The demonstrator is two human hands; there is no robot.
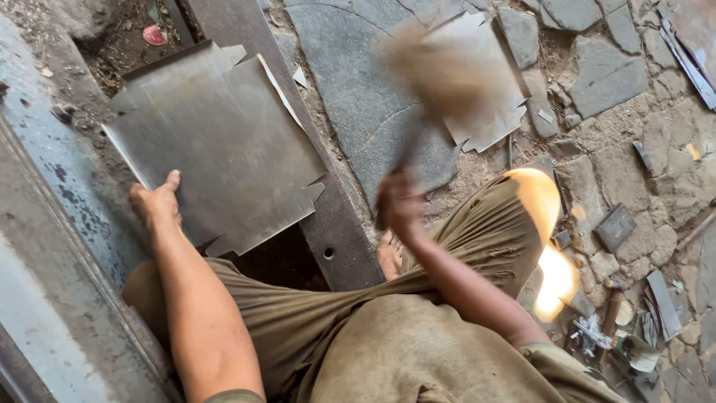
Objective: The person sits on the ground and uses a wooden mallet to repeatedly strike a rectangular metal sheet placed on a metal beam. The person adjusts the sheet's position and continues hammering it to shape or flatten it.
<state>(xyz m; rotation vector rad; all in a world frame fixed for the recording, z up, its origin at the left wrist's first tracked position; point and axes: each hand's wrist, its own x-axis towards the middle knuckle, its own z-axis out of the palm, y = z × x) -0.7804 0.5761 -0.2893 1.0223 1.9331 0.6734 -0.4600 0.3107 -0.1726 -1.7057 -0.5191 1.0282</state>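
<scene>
Left hand [155, 203] flat, fingers open, pressing near-left edge of notched metal sheet [224, 142] on steel beam [328, 216] — right hand [400, 201] clamped on blurred wooden mallet [440, 71], raised far-right.

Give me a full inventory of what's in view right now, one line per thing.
notched metal sheet: one, grey, lying across the steel beam at left, under the left hand
steel beam: one, dark grey, running from top centre down to the legs
mallet: one, brown head blurred in motion, dark handle, raised above centre
second metal sheet: one, grey, notched, on the stone floor behind the mallet
stone floor: grey slabs with dirt between, right and top
metal scraps: several, grey, scattered at right edge
red round bit: one, top left in the dirt
left hand: flat on the sheet's near edge
right hand: fingers closed on the mallet handle
</scene>
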